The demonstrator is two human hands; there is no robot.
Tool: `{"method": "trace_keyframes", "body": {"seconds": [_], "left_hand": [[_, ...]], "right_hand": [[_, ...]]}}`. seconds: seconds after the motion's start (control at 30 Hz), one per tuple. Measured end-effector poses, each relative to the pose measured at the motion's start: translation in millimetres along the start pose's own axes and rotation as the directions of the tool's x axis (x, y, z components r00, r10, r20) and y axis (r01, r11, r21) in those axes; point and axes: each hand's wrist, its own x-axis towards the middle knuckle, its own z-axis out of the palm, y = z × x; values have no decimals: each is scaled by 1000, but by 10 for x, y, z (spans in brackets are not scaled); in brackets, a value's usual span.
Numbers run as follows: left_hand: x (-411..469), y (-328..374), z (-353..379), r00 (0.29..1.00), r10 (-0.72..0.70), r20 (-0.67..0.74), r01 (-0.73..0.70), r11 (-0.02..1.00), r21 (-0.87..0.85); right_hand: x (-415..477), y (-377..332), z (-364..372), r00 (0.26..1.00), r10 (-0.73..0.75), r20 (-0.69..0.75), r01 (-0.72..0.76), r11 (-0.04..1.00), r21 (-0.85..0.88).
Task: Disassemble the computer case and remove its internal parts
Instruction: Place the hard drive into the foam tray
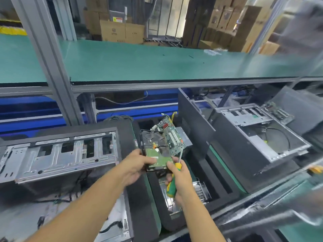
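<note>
Head view: at frame centre the left hand [138, 165] curls round the edge of a hard drive [153, 149], green board up. The right hand [180, 179] is wrapped round a yellow-green screwdriver [172, 184], fingertips touching the drive. Below them, a black tray [138, 206] holds a circuit board [170, 137] and a finned heatsink [201, 189]. An open computer case [61, 154] lies centre left; a second case [262, 137], centre right, contains a black cable [286, 135].

A long shelf [139, 63] covered in green matting is seen across the view, carried on grey aluminium posts [50, 63]; blue bins [26, 109] are ranged below it; brown cardboard boxes [120, 32] are stacked behind, beside silver panels [167, 16]; even, diffuse light is noted throughout.
</note>
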Motion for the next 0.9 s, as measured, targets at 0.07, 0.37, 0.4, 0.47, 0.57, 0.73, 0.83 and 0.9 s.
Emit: {"method": "trace_keyframes", "body": {"seconds": [0.07, 0.37, 0.4, 0.47, 0.57, 0.73, 0.83, 0.9], "left_hand": [[120, -105, 187, 997, -69, 28, 68, 997, 48], [454, -429, 497, 984, -159, -86, 179, 914, 364], [477, -452, 485, 985, -150, -86, 172, 899, 403], [511, -506, 435, 987, -139, -79, 160, 876, 455], [537, -594, 353, 994, -103, -35, 105, 828, 550], [586, -687, 231, 995, -97, -38, 99, 779, 619], [597, -716, 144, 993, -100, -69, 121, 775, 620], [606, -726, 112, 991, -106, -83, 135, 774, 618]], "right_hand": [[48, -15, -231, 998, -9, -55, 8, 1000, -20], [22, 125, -1346, 942, 31, -333, -67, 993, -97], [5, 161, -1432, 930, 40, -366, -79, 993, -92], [-13, 244, -1563, 904, 67, -423, -109, 991, -75], [-13, 372, -1673, 868, 128, -480, -156, 988, -19], [-2, 663, -1652, 793, 223, -567, -152, 974, 170], [37, 750, -1579, 754, 235, -613, -107, 965, 239], [101, 743, -1544, 731, 247, -636, -89, 959, 270]]}}
